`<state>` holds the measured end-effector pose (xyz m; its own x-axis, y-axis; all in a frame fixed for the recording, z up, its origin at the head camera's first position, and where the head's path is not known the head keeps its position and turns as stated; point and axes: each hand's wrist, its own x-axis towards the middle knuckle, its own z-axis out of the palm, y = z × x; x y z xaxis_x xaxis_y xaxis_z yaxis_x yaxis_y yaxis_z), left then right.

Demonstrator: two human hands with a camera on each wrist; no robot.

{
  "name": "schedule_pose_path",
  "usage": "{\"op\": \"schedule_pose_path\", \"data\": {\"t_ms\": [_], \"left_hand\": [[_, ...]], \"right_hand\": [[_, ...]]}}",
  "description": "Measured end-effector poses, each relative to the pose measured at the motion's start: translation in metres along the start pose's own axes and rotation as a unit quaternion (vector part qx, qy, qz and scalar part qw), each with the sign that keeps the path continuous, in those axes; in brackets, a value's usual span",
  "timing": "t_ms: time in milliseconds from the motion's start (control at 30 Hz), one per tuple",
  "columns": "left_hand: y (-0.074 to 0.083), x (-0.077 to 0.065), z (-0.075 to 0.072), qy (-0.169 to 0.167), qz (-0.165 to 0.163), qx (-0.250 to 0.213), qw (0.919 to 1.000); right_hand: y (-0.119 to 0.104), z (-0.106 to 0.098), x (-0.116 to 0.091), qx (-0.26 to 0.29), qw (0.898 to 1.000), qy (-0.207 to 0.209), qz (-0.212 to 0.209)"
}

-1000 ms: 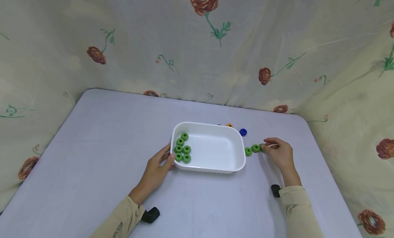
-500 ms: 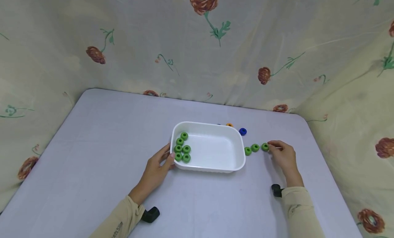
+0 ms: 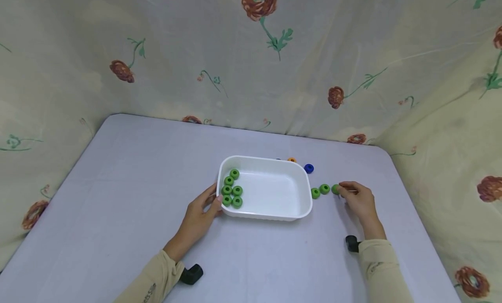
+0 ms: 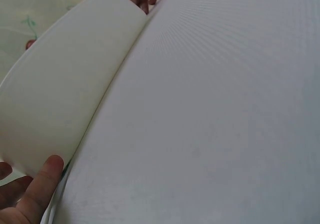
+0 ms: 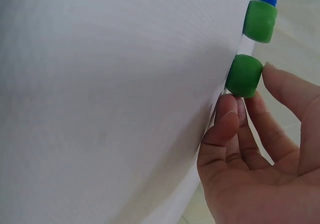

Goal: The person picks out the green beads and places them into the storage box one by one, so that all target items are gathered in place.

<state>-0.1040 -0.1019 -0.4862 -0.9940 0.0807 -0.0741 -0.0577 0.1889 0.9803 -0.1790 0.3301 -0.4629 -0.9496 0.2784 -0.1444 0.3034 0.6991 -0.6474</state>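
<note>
My left hand (image 3: 198,215) grips the left end of a white plastic tray (image 3: 274,216), thumb over the rim and fingers along the outer wall. In the left wrist view its fingers (image 4: 39,189) lie against that wall. Several green beads with dark holes, one a bead (image 3: 237,202) near the front, sit at the tray's left end. To the right of the tray, my right hand (image 3: 358,202) holds a green bead (image 5: 244,76) low at the tabletop, fingertips at its side. Two more green beads stand in line to its left, a middle bead (image 3: 324,188) and one by the tray (image 3: 315,193).
Behind the tray's right corner are a blue bead (image 3: 309,168) and an orange bead (image 3: 292,160), partly hidden by the rim. Another dark bead barely shows there. The white-covered table (image 3: 137,172) backs onto a flowered curtain (image 3: 176,45).
My right hand moved right with its green bead, opening a gap in the line, then came slightly back left. My left hand and the tray stay put.
</note>
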Motion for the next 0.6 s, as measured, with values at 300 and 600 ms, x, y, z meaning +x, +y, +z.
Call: {"op": "schedule_pose_path", "data": {"t_ms": [300, 600], "left_hand": [[0.0009, -0.0002, 0.0001, 0.0, 0.004, 0.001, 1.0], [0.0015, -0.0011, -0.0002, -0.004, 0.002, -0.006, 1.0]], "right_hand": [[0.0027, 0.0024, 0.0016, -0.014, 1.0, 0.0, -0.001], [0.0031, 0.0055, 0.0009, -0.022, 1.0, 0.006, -0.004]]}}
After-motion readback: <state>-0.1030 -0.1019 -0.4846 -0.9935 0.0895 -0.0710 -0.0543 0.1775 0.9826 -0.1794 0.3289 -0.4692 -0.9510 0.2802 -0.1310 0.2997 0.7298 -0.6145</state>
